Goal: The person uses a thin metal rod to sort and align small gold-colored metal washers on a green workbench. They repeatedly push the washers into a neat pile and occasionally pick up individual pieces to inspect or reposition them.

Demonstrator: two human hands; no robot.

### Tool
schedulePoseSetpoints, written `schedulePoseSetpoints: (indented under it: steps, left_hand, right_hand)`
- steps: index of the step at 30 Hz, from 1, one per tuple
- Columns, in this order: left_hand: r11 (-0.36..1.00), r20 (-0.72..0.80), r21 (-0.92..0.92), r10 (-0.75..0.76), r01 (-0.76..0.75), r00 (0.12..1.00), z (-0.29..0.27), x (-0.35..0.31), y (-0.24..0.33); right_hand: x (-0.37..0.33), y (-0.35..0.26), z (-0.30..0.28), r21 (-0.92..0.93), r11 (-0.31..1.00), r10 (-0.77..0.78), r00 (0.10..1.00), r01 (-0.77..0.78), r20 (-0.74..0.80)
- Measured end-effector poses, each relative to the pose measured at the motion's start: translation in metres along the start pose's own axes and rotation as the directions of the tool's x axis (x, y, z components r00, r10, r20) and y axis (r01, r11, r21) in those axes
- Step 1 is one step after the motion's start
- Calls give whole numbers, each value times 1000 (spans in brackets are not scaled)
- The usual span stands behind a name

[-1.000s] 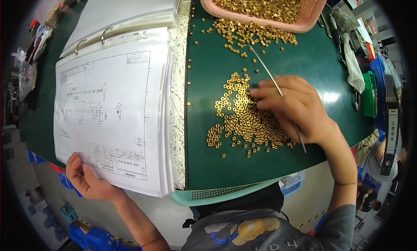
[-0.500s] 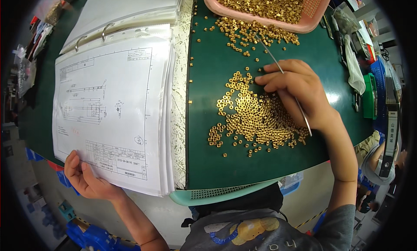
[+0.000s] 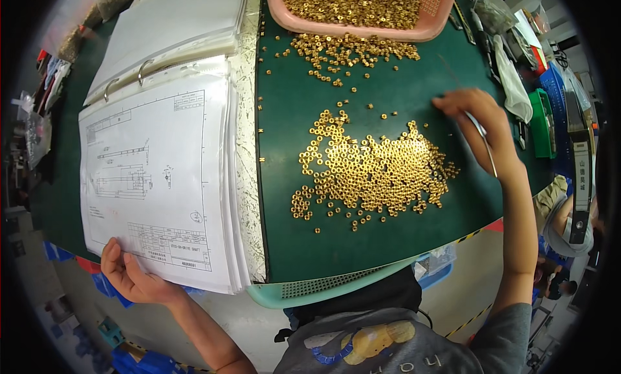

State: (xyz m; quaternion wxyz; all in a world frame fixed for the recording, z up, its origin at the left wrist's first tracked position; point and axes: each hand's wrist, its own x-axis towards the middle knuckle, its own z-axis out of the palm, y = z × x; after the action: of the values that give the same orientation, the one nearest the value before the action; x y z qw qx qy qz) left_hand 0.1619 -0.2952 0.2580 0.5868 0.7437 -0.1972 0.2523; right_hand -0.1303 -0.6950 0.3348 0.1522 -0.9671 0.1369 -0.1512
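Green tabletop point(image 3: 294, 254) bears golden rings point(image 3: 378, 167), right grip point(image 3: 490, 122) holding a rod point(image 3: 490, 157), left grip point(image 3: 137, 278) at paper point(image 3: 139, 209), closure unclear.

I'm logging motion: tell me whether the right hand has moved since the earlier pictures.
Yes: the right hand has moved rightward relative to the pink perforated basket.

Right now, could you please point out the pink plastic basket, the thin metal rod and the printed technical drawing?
Pink plastic basket point(image 3: 362, 32): head view, on its near rim.
Thin metal rod point(image 3: 490, 155): head view, lower part of its shaft.
Printed technical drawing point(image 3: 152, 190): head view, middle of the sheet.
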Motion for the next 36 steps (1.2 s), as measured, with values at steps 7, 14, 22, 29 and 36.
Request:
schedulePoseSetpoints:
  steps: [7, 14, 22, 29, 36]
  left_hand:
    - [994, 23, 59, -96, 94, 995, -8, 6, 13]
    - [977, 370, 163, 68, -137, 927, -4, 15, 92]
    - [920, 859, -117, 283, -374, 427, 79, -49, 152]
    - [902, 831, -200, 364, -384, 421, 118, -74, 165]
    - [905, 805, -180, 361, -386, 470, 148, -76, 166]
  right_hand:
    - [-192, -33, -29, -98, 832, 515, 826, -546, -230]
    - [-319, -46, -15, -23, 541, 709, 471, -840, -525]
    - [-270, -34, -13, 101, 732, 592, 554, -674, -585]
    - [-139, -71, -9, 255, 946, 276, 913, -202, -302]
    - [-54, -71, 2, 604, 797, 103, 988, -13, -114]
